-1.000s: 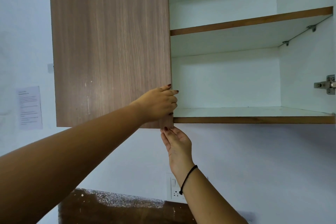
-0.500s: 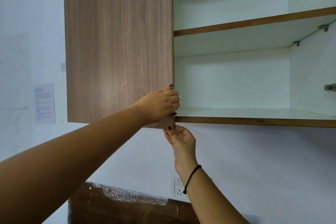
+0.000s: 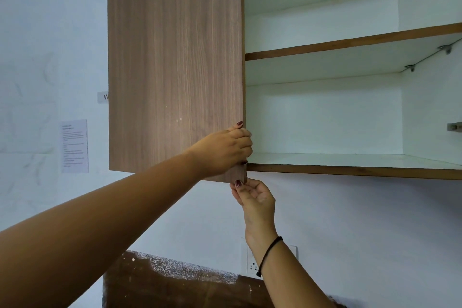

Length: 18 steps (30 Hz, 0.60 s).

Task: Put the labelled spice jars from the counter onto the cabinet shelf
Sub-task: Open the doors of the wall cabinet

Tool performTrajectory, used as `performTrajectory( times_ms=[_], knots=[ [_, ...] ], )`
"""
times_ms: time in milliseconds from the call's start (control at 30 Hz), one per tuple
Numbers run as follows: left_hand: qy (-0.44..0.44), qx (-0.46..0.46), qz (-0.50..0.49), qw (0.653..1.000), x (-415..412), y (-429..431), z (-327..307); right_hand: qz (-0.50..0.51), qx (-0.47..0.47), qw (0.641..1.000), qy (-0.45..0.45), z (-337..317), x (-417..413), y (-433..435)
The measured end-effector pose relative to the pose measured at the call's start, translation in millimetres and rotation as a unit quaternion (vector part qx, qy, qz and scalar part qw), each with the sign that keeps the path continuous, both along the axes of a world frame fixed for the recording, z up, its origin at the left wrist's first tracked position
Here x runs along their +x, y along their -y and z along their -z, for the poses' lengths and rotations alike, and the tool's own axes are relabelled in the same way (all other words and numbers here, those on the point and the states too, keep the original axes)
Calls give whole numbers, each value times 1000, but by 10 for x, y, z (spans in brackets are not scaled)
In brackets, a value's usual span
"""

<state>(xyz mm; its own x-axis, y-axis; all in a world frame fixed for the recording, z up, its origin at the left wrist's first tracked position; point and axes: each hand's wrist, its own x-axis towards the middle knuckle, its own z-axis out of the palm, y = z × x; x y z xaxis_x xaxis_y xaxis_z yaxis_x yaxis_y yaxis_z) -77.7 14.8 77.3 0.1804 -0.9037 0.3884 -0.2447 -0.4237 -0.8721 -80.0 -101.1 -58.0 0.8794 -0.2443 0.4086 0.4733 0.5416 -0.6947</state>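
No spice jar is in view. The wall cabinet's wood-grain left door [image 3: 175, 70] stands beside the open right half. My left hand [image 3: 225, 150] grips the door's right edge just above its lower corner, fingers wrapped round the edge. My right hand [image 3: 255, 199] reaches up from below and pinches the bottom edge at that same corner. Inside the open half I see the white lower shelf [image 3: 350, 160] and the upper shelf [image 3: 350, 44] with its brown front edge.
A hinge plate [image 3: 453, 127] sits on the cabinet's right inner wall. Below, a dark speckled counter [image 3: 175, 287] meets the white wall beside a wall socket [image 3: 252, 265]. A printed sheet [image 3: 74, 146] hangs on the wall at the left.
The door face looks narrower and its left edge has shifted right in view. Both hands keep their hold at the door's lower right corner.
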Motion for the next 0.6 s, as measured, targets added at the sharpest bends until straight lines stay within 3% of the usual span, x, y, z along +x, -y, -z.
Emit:
performTrajectory(
  times_ms=[367, 600],
  knots=[
    [11, -1, 22, 1000, -458, -258, 6, 57, -12, 998, 0, 4, -472, -287],
    [11, -11, 38, 999, -758, -543, 52, 153, -43, 987, -13, 50, -848, -633]
  ],
)
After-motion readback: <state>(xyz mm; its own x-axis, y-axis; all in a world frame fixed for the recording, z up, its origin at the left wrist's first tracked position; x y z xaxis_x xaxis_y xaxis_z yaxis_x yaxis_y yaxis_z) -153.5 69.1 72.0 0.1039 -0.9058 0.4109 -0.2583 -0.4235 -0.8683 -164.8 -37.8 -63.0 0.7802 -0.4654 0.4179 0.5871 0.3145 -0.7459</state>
